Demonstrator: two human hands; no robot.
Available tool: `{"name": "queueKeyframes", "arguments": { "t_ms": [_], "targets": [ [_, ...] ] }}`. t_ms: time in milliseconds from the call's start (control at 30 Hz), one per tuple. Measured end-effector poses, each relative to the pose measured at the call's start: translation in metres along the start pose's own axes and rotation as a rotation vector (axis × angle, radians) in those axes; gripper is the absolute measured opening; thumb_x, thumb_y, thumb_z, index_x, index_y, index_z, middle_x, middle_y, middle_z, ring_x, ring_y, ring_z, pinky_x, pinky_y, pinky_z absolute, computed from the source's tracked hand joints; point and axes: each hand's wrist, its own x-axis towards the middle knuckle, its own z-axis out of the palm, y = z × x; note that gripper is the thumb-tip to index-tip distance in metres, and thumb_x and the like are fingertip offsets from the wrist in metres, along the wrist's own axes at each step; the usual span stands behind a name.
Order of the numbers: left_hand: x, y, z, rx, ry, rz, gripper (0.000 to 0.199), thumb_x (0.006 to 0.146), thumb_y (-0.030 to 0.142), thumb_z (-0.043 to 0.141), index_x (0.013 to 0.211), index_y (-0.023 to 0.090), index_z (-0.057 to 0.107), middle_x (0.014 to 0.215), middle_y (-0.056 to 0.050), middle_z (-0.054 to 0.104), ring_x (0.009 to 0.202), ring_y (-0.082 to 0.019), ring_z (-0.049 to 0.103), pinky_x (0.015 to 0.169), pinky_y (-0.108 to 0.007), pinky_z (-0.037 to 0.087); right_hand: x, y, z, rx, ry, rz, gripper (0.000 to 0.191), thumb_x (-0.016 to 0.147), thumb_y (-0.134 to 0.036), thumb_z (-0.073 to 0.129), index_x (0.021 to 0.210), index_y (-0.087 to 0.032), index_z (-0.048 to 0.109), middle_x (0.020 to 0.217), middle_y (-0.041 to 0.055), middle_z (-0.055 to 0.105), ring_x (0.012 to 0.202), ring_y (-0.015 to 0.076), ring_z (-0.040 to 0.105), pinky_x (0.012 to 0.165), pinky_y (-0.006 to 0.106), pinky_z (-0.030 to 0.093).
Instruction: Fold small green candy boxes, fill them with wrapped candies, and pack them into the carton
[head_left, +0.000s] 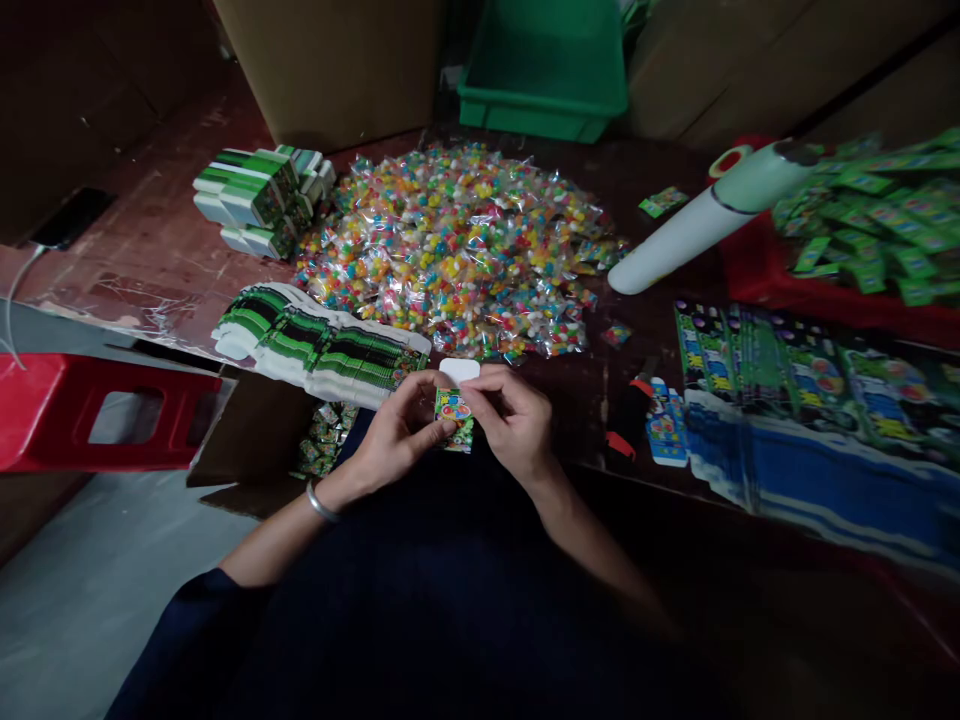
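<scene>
A small printed candy box (454, 432) is held between my two hands at the table's front edge, its white flap (460, 371) standing up at the top. My left hand (405, 428) grips the box from its left side, thumb across the front. On the right side, my right hand (511, 412) pinches near the base of the flap. Just beyond lies a fanned row of flat green and white box blanks (322, 340). Behind that rises a big heap of clear packets of colourful candies (465, 240).
An open carton (247, 435) with small filled boxes stands below at left, near a red stool (112, 410). Bundled blanks (255, 195), a green bin (544, 70), a white cylinder (697, 225), printed pouches (817, 400) and a red-handled tool (630, 420) lie around.
</scene>
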Motion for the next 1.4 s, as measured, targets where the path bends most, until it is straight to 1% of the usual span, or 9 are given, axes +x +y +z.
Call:
{"name": "queueKeyframes", "arguments": {
  "t_ms": [233,367,600,733,900,1000,1167,1267,1400],
  "targets": [
    [0.000,0.002,-0.002,-0.056,0.051,-0.002,0.050,0.086,0.029,0.084,0.120,0.026,0.048,0.105,-0.001,0.061,0.081,-0.010,0.064,0.070,-0.020,0.054,0.001,-0.004,0.012,0.242,0.108,0.126,0.022,0.093,-0.034,0.075,0.111,-0.026,0.065,0.103,0.0038,0.076,0.092,0.0199,0.074,0.083,0.035,0.061],
    [-0.004,-0.002,-0.004,0.026,0.080,0.024,0.052,0.087,0.028,0.083,0.125,0.026,0.048,0.108,-0.002,0.062,0.085,-0.012,0.067,0.072,-0.022,0.058,0.010,-0.015,0.009,0.260,0.003,0.145,0.017,0.093,-0.038,0.074,0.088,-0.024,0.067,0.090,0.0022,0.073,0.087,0.0180,0.070,0.079,0.032,0.058],
    [-0.011,0.002,-0.014,0.278,0.051,0.077,0.052,0.094,0.029,0.075,0.140,0.025,0.051,0.129,-0.011,0.062,0.115,-0.024,0.066,0.093,-0.037,0.062,0.030,-0.013,-0.005,0.242,-0.124,0.386,0.020,0.082,-0.036,0.082,0.079,-0.020,0.071,0.073,-0.0006,0.071,0.064,0.0135,0.063,0.060,0.027,0.052],
    [-0.012,0.006,-0.014,0.285,-0.002,0.081,0.058,0.096,0.028,0.072,0.150,0.026,0.050,0.140,-0.014,0.061,0.116,-0.025,0.066,0.093,-0.036,0.061,0.032,-0.011,-0.005,0.209,-0.136,0.330,0.022,0.084,-0.037,0.081,0.074,-0.020,0.070,0.072,-0.0007,0.070,0.065,0.0140,0.063,0.062,0.028,0.053],
    [-0.013,0.009,-0.015,0.305,0.035,0.050,0.041,0.096,0.031,0.072,0.134,0.021,0.064,0.132,-0.012,0.067,0.103,-0.021,0.068,0.084,-0.029,0.059,0.020,-0.020,-0.002,0.147,-0.129,0.166,0.026,0.100,-0.035,0.065,0.080,-0.021,0.074,0.087,0.0032,0.076,0.082,0.0166,0.071,0.076,0.031,0.059],
    [-0.019,0.027,-0.033,0.455,-0.035,-0.014,0.039,0.097,0.030,0.068,0.134,0.021,0.063,0.125,-0.011,0.071,0.093,-0.019,0.070,0.079,-0.028,0.059,0.010,-0.013,0.002,0.167,-0.197,0.153,0.024,0.104,-0.036,0.059,0.097,-0.023,0.077,0.104,0.0060,0.077,0.095,0.0185,0.074,0.078,0.031,0.062],
    [-0.046,0.073,-0.099,1.020,-0.309,-0.176,0.033,0.096,0.031,0.064,0.128,0.028,0.072,0.125,-0.007,0.076,0.109,-0.026,0.074,0.096,-0.037,0.058,-0.001,0.020,0.025,-0.134,-0.303,-0.026,0.038,0.088,-0.034,0.082,0.121,-0.024,0.067,0.125,0.0110,0.073,0.118,0.0285,0.069,0.098,0.048,0.062],
    [-0.058,0.085,-0.126,1.151,-0.268,-0.215,0.040,0.092,0.030,0.068,0.131,0.029,0.071,0.137,-0.008,0.071,0.119,-0.028,0.071,0.103,-0.040,0.057,-0.002,0.033,0.044,-0.328,-0.410,-0.136,0.046,0.080,-0.030,0.089,0.118,-0.022,0.065,0.130,0.0144,0.071,0.125,0.0341,0.064,0.106,0.056,0.057],
    [-0.054,0.081,-0.125,1.110,-0.208,-0.200,0.039,0.093,0.037,0.069,0.130,0.026,0.070,0.129,-0.008,0.075,0.117,-0.029,0.071,0.105,-0.041,0.056,-0.001,0.036,0.054,-0.437,-0.435,-0.161,0.038,0.083,-0.024,0.085,0.114,-0.022,0.064,0.124,0.0134,0.073,0.118,0.0328,0.066,0.101,0.051,0.059]
  ]
}}
